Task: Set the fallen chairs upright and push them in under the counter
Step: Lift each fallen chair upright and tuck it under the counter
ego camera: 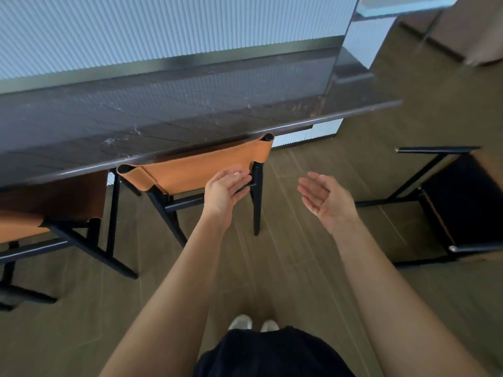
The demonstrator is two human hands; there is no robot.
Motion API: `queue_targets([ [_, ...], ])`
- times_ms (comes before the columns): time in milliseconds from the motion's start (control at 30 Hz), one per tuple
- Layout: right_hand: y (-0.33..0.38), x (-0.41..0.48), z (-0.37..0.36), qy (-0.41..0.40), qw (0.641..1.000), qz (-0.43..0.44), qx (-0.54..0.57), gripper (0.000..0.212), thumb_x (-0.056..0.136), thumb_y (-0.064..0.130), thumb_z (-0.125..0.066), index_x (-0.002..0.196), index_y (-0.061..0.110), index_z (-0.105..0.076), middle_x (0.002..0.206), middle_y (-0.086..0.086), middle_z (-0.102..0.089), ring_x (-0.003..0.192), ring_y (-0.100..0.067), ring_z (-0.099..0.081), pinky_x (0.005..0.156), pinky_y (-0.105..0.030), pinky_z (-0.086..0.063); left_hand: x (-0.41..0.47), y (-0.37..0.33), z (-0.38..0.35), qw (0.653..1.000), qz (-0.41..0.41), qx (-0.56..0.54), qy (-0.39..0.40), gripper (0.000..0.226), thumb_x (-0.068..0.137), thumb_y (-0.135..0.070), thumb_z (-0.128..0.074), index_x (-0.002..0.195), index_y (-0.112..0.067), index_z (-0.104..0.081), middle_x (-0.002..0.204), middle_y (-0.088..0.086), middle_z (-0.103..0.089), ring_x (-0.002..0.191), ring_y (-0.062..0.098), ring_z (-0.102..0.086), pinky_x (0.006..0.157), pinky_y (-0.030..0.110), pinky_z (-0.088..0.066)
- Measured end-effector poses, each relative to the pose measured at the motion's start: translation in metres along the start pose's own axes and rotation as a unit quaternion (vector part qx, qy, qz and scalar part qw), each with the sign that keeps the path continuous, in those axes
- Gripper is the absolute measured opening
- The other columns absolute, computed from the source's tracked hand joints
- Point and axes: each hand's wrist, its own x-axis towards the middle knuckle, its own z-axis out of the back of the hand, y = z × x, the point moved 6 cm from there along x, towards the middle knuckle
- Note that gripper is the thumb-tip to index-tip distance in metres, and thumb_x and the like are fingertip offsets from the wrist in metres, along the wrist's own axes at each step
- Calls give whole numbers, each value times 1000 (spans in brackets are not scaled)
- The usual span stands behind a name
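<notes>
Wood-look floor [299,268], and off to the right, lying on its side, well apart from the tabletop [190,115]: fallen chair [457,202], untouched, surely next. Straight ahead, tan chair [206,164] upright, back tucked under the tabletop edge, likely done. Left hand [226,189] and right hand [324,197] hovering, fingers relaxed, holding nothing. No containers in sight.

A ribbed pale wall panel [163,28] spans eleven o'clock, brown plank floor [275,268] lies at centre, white shoes [241,322] at six o'clock.
</notes>
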Motion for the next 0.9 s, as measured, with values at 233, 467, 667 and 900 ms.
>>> queue_targets([
  [233, 0, -25, 24, -43, 998, 30, 34, 27, 98, 27, -50, 113, 14, -68, 106, -4, -75, 96, -18, -72, 82, -33, -50, 0, -4, -35, 997, 8, 46, 60, 23, 94, -3, -53, 114, -7, -63, 111, 11, -71, 104, 21, -68, 99, 40, -50],
  [467, 2, -51, 60, -114, 989, 62, 72, 28, 97, 26, -49, 112, 13, -68, 104, -5, -76, 96, -19, -73, 79, -32, -52, -3, 4, -69, 985, 16, 86, 146, 25, 94, -5, -51, 114, -10, -65, 110, 7, -73, 103, 19, -69, 97, 38, -50],
  [667, -3, -83, 113, -198, 970, 85, 111, 27, 96, 24, -52, 112, 12, -70, 103, -8, -75, 95, -21, -73, 75, -32, -52, -11, 28, -115, 966, 37, 115, 228, 25, 94, -7, -54, 115, -11, -66, 108, 5, -73, 103, 18, -69, 95, 37, -51],
  [900, -1, -134, 196, -279, 934, 137, 178, 26, 97, 22, -51, 109, 11, -70, 103, -9, -75, 95, -23, -73, 75, -31, -54, -43, 76, -198, 926, 69, 165, 334, 32, 83, -17, -61, 114, -14, -66, 108, 3, -73, 104, 17, -69, 94, 36, -51],
])
